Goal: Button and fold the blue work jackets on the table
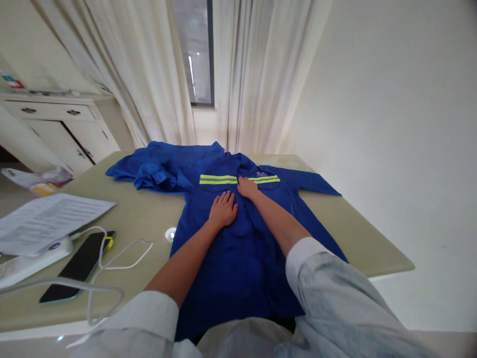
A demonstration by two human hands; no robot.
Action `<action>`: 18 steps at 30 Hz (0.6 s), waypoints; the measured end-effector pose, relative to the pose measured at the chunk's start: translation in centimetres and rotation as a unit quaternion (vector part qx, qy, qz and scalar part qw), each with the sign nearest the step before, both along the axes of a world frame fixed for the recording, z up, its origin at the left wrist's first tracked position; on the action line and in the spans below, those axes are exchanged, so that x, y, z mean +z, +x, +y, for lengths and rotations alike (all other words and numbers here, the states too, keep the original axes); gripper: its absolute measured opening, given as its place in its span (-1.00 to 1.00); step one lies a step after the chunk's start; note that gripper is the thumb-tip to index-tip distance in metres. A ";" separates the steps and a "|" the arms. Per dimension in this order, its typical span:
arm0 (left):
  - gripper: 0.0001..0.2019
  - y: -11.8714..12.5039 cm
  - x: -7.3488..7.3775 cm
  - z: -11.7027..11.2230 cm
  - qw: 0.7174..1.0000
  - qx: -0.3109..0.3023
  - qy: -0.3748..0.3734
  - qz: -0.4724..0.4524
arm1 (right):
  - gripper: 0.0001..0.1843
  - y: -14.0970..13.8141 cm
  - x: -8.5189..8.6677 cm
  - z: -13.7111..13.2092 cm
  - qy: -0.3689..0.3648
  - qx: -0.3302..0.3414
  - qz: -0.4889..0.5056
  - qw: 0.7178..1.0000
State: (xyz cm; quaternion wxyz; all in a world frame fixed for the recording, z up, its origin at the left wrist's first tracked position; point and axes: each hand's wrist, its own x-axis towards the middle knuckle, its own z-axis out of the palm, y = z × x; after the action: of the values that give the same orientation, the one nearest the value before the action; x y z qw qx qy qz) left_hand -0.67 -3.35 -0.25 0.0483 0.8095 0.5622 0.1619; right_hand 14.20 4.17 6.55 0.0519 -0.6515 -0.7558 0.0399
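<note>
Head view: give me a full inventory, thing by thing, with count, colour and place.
Table: 1, olive-beige, centre of view
Jacket: 1, blue, spread across table
Reflective stripes: 2, yellow-green and grey, jacket chest
Phone: 1, dark, table's left
Cables: count unclear, white, around phone
Small item: 1, yellow, phone's far end
Papers: count unclear, white, table's left edge
Power strip: 1, white, partly under papers
Round object: 1, whitish, left of jacket
Plastic bag: 1, whitish, beyond papers
Cabinet: 1, cream, back left
Window: 1, dark-framed, back
Curtains: 2, cream, either side of window
Wall: 1, off-white, right
Shirt: 1, pale grey, worn, bottom
Left hand: 1, bare, flat on jacket
Right hand: 1, bare, on jacket at stripes
</note>
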 end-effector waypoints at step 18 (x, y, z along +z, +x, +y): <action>-0.72 0.2 4.7 -7.1 0.990 -0.120 0.057 0.044 | -0.78 7.9 3.2 -22.0 -0.050 0.287 -0.079 0.953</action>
State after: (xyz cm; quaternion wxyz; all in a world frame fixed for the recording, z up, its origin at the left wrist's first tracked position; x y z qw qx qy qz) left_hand -0.44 -10.48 4.42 -0.0037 0.8791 0.4521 0.1512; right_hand 22.09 -17.79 9.78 -0.0546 -0.4097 -0.9098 0.0390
